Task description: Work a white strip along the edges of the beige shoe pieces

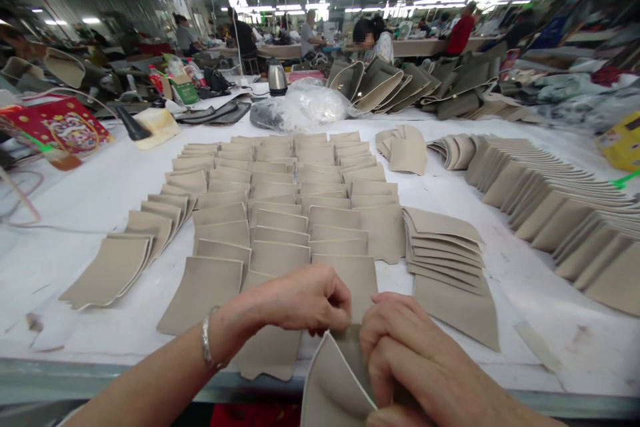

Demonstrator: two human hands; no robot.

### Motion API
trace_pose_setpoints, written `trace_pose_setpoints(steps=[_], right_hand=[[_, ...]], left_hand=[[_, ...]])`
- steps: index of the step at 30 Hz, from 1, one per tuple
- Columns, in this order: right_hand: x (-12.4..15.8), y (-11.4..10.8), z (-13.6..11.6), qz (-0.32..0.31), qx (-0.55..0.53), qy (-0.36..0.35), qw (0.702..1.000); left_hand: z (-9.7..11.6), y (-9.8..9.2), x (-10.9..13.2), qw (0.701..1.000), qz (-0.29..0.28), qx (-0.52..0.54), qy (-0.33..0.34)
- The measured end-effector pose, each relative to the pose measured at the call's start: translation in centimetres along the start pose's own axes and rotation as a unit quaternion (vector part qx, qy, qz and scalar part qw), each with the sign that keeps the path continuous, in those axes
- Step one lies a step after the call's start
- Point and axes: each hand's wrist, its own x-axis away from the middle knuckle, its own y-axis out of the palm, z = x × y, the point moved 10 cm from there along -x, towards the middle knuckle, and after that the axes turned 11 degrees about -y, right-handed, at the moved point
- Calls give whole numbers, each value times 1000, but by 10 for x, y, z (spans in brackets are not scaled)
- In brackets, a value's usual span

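A folded beige leather-like panel (327, 383) with a pale cut edge is held low in front of me, at the table's near edge. My right hand (420, 353) grips its right side, fingers bent and the thumb low down. At the panel's top edge, my left hand (310, 300) is closed in a pinch, its fingertips partly hidden; a silver bracelet circles that wrist. Just beyond both hands, rows of overlapping beige panels (280, 257) cover the middle of the table. A stepped stack of similar pieces (445, 247) lies to the right of these rows.
A long fanned row of beige panels (545, 197) runs down the right side of the white table (530, 300). Another fan (113, 267) lies left. Clear plastic bags (310, 103), a kettle (277, 78) and dark folded pieces (380, 87) stand behind. Several people work farther back.
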Motion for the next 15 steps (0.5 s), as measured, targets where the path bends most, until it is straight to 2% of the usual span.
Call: trace_pose_setpoints(steps=[2, 3, 5, 7, 11, 13, 15], right_hand=[[4, 10, 3, 24, -53, -6, 998], [9, 18, 4, 46, -70, -13, 996], [23, 35, 10, 88, -78, -13, 993], [36, 51, 17, 103, -69, 14, 992], [49, 67, 27, 72, -71, 82, 991], [49, 72, 29, 58, -84, 98, 990], [49, 77, 31, 51, -98, 106, 988]], left_hand=[[-10, 25, -3, 997, -72, 35, 12], [-18, 36, -5, 994, -91, 58, 15], [-35, 46, -7, 990, -86, 106, 17], [-47, 45, -1, 988, -60, 143, 16], [-54, 38, 26, 988, -44, 151, -2], [-59, 37, 37, 991, -31, 130, -31], [-68, 36, 42, 991, 6, 116, -67]])
